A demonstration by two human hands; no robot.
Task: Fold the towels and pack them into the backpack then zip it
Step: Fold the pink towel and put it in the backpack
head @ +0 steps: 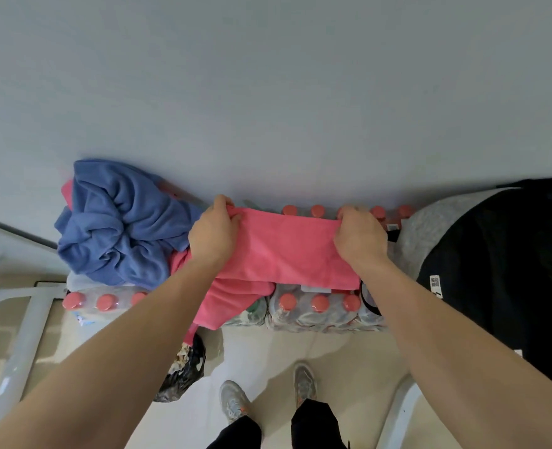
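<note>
A pink towel (287, 247) lies stretched flat across packs of bottled water against the wall. My left hand (214, 234) grips its far left edge and my right hand (360, 236) grips its far right edge. A second pink towel (232, 303) hangs crumpled below it over the front of the packs. A blue towel (119, 222) sits bunched up to the left. The black and grey backpack (501, 264) stands at the right, its opening not visible.
Shrink-wrapped packs of water bottles (320, 311) with pink caps serve as the work surface along a grey wall. A black plastic bag (183, 371) lies on the tiled floor below. A white frame (21, 345) stands at the left. My feet (268, 393) are below.
</note>
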